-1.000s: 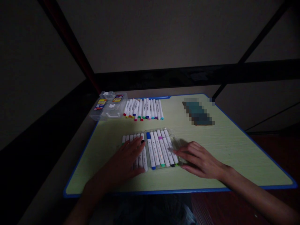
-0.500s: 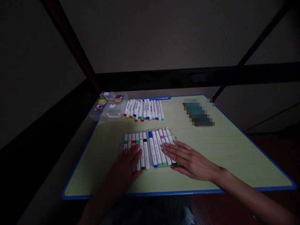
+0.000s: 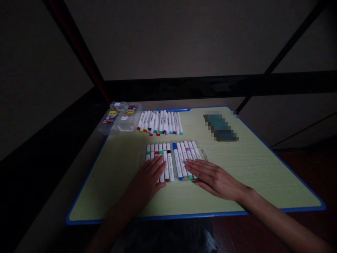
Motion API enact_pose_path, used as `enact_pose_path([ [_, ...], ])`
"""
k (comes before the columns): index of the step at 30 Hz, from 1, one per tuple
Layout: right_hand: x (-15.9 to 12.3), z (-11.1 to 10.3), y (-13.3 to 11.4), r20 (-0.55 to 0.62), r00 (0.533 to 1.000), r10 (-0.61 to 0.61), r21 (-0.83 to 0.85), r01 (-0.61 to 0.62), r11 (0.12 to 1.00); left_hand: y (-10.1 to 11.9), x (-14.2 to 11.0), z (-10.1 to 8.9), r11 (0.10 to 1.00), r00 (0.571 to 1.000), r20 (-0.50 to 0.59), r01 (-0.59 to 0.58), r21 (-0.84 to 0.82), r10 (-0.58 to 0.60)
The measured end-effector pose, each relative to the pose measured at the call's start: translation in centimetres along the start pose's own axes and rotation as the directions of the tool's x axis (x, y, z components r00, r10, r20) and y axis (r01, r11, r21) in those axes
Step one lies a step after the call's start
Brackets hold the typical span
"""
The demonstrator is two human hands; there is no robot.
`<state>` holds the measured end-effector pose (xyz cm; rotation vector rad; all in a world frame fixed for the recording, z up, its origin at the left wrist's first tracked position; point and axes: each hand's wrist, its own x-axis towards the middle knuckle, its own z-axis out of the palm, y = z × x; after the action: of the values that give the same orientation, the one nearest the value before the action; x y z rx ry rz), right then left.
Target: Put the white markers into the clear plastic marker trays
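Note:
Two side-by-side groups of white markers lie near the middle of the table, apparently in clear plastic trays. My left hand (image 3: 150, 173) rests flat, fingers stretched out, over the left group of markers (image 3: 170, 168), which has green, red and black bands. My right hand (image 3: 210, 177) lies flat across the right part of the other group of markers (image 3: 179, 160), where a blue-capped one is leftmost. Both hands cover the lower parts of several markers. The edge of a clear tray (image 3: 202, 154) shows beyond my right fingers.
A row of white markers with coloured tips (image 3: 161, 121) lies at the back. Left of it, clear plastic cases (image 3: 126, 123) with labels reach the table's left edge. A blurred-out flat object (image 3: 221, 127) lies at the back right. The table (image 3: 252, 158) has a blue rim.
Both hands and the two near groups of markers have shifted slightly away from me and to the right. The back row and the cases stay put on the table.

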<state>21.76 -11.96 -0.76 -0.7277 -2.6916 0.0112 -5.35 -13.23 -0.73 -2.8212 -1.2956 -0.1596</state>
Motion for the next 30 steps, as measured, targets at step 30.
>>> enact_pose_path([
  [30,0.12,-0.04,-0.08,-0.013,1.0,0.028,0.074,-0.027,0.997,-0.21,-0.42,0.03,0.994,0.998,-0.059,-0.002,-0.112,-0.005],
])
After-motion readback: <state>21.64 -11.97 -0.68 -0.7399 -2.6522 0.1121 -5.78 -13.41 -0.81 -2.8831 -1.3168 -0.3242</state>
